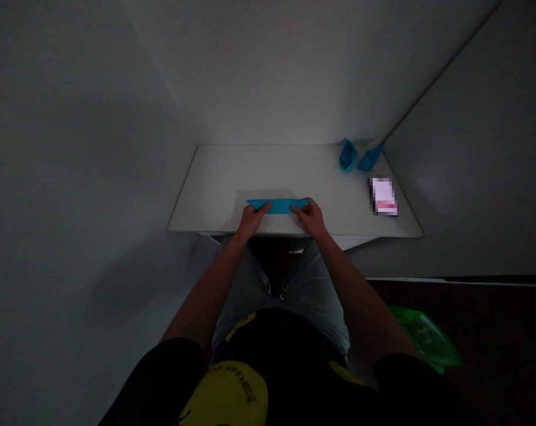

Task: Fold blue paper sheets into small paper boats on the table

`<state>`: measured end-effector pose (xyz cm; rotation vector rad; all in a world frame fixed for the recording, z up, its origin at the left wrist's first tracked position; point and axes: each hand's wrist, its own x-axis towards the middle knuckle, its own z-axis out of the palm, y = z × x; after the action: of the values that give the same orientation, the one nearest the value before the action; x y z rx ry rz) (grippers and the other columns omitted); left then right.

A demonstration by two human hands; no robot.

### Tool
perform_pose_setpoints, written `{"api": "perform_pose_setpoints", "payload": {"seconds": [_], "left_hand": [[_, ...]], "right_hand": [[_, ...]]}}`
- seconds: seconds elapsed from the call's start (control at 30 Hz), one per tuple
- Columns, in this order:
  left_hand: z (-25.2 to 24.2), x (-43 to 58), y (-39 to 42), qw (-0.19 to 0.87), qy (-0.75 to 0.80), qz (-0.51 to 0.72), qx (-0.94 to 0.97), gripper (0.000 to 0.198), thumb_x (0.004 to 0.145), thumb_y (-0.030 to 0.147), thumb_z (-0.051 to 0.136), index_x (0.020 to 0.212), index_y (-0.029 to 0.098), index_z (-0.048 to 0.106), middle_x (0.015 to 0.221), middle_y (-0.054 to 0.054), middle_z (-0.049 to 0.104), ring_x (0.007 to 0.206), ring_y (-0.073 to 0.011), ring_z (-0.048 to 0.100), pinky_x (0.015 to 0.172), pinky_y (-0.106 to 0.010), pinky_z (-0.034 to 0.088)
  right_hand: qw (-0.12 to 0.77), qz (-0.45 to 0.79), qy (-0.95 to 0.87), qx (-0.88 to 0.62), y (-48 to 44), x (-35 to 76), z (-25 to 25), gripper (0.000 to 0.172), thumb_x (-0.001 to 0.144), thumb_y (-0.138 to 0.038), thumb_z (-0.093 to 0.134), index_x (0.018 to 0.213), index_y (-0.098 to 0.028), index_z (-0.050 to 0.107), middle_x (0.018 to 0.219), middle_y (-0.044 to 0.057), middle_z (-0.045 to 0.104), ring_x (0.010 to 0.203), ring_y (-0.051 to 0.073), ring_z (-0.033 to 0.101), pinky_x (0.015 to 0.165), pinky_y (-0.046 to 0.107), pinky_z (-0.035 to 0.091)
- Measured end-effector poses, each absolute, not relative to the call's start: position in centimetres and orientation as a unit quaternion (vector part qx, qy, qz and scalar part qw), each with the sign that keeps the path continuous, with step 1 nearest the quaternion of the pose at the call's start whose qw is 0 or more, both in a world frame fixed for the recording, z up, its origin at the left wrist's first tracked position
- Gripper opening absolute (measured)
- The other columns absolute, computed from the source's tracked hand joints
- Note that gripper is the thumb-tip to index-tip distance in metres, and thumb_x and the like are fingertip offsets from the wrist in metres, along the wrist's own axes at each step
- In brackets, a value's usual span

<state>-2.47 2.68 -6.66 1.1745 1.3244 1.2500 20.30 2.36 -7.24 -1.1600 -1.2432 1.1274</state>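
A folded strip of blue paper (pixel 280 206) is held over the front part of the white table (pixel 223 171). Its long upper edge is wider than the lower one, and both ends slant to points. My left hand (pixel 252 219) pinches the paper near its left end, thumb lying on the near face. Close to the right end, my right hand (pixel 311 216) grips it the same way, thumb in front and fingers behind. Most of the fingers are hidden by the paper.
Two folded blue paper boats, one (pixel 348 155) beside the other (pixel 370 158), stand at the table's back right corner. In front of them lies a phone (pixel 384 196) with its screen blurred out. A green plastic bag (pixel 428 337) rests on the floor at right. Walls border the table.
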Motion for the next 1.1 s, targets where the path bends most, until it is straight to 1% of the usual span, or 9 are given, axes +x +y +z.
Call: {"api": "perform_pose_setpoints", "payload": {"seconds": [0.1,0.17,0.37,0.43,0.6,0.73,0.87,1.03,1.1], "left_hand": [[-6.4,-2.2,2.6,0.477,0.558,0.524,0.432,0.063,0.088,0.079,0.07,0.071,0.019,0.064,0.055,0.0,0.061,0.061,-0.0188,0.067,0.064,-0.03,0.055],[-6.2,-2.0,2.6,0.485,0.554,0.542,0.405,0.068,0.093,0.085,0.057,0.077,0.02,0.063,0.048,0.004,0.05,0.046,-0.0155,0.058,0.054,-0.028,0.051],[-5.7,-1.5,2.3,0.489,0.518,0.597,0.369,0.074,0.096,0.089,0.043,0.101,0.019,0.063,0.056,0.004,0.058,0.041,-0.014,0.056,0.043,-0.026,0.046],[-5.7,-1.6,2.2,0.49,0.511,0.603,0.367,0.074,0.097,0.089,0.041,0.099,0.019,0.062,0.055,0.004,0.056,0.039,-0.0136,0.055,0.041,-0.026,0.045],[-5.8,-2.0,2.0,0.501,0.52,0.571,0.392,0.07,0.096,0.088,0.045,0.093,0.019,0.062,0.051,0.005,0.052,0.033,-0.0123,0.048,0.035,-0.025,0.037],[-5.8,-2.2,2.1,0.501,0.529,0.549,0.408,0.071,0.094,0.09,0.047,0.089,0.02,0.06,0.049,0.006,0.051,0.034,-0.0132,0.05,0.035,-0.024,0.037],[-6.0,-2.7,2.1,0.521,0.522,0.516,0.435,0.074,0.089,0.094,0.05,0.089,0.021,0.058,0.048,0.006,0.051,0.034,-0.0139,0.05,0.037,-0.025,0.041],[-6.4,-3.4,2.2,0.531,0.515,0.504,0.446,0.074,0.088,0.095,0.051,0.09,0.021,0.059,0.051,0.005,0.055,0.039,-0.0156,0.055,0.039,-0.026,0.043],[-6.4,-3.5,2.2,0.531,0.511,0.5,0.455,0.074,0.087,0.095,0.053,0.087,0.021,0.058,0.051,0.004,0.056,0.04,-0.0156,0.055,0.04,-0.026,0.044]], "right_hand": [[0.522,0.452,-0.523,-0.5,2.2,20.4,-7.1,0.061,0.079,-0.081,0.077,0.083,-0.028,0.046,0.053,-0.011,0.044,0.048,0.012,0.042,0.049,0.026,0.035],[0.509,0.441,-0.539,-0.506,2.0,20.5,-7.0,0.06,0.086,-0.084,0.068,0.078,-0.028,0.047,0.054,-0.008,0.048,0.051,0.014,0.045,0.053,0.028,0.039],[0.471,0.412,-0.586,-0.514,1.4,20.8,-6.3,0.067,0.1,-0.083,0.045,0.067,-0.026,0.055,0.06,-0.001,0.054,0.065,0.018,0.054,0.073,0.033,0.048],[0.471,0.413,-0.588,-0.511,0.9,20.9,-6.3,0.063,0.099,-0.082,0.048,0.074,-0.025,0.059,0.064,-0.001,0.056,0.066,0.017,0.054,0.07,0.032,0.048],[0.459,0.403,-0.627,-0.484,-2.2,22.1,-6.4,0.047,0.095,-0.062,0.072,0.126,-0.027,0.068,0.081,-0.002,0.065,0.063,0.015,0.054,0.061,0.029,0.044],[0.399,0.415,-0.689,-0.441,-5.0,23.4,-5.5,0.041,0.097,-0.051,0.075,0.13,-0.028,0.07,0.086,-0.001,0.07,0.068,0.016,0.061,0.066,0.03,0.051],[0.399,0.411,-0.683,-0.453,-6.0,24.1,-4.5,0.053,0.099,-0.048,0.073,0.147,-0.031,0.061,0.097,0.001,0.074,0.07,0.016,0.064,0.067,0.03,0.054],[0.367,0.39,-0.715,-0.45,-6.0,23.8,-4.2,0.031,0.103,-0.05,0.068,0.122,-0.027,0.074,0.091,0.002,0.074,0.073,0.017,0.067,0.07,0.03,0.054],[0.362,0.394,-0.722,-0.438,-6.1,23.5,-4.2,0.035,0.103,-0.051,0.068,0.127,-0.027,0.072,0.095,0.002,0.075,0.073,0.017,0.067,0.069,0.029,0.053]]}}
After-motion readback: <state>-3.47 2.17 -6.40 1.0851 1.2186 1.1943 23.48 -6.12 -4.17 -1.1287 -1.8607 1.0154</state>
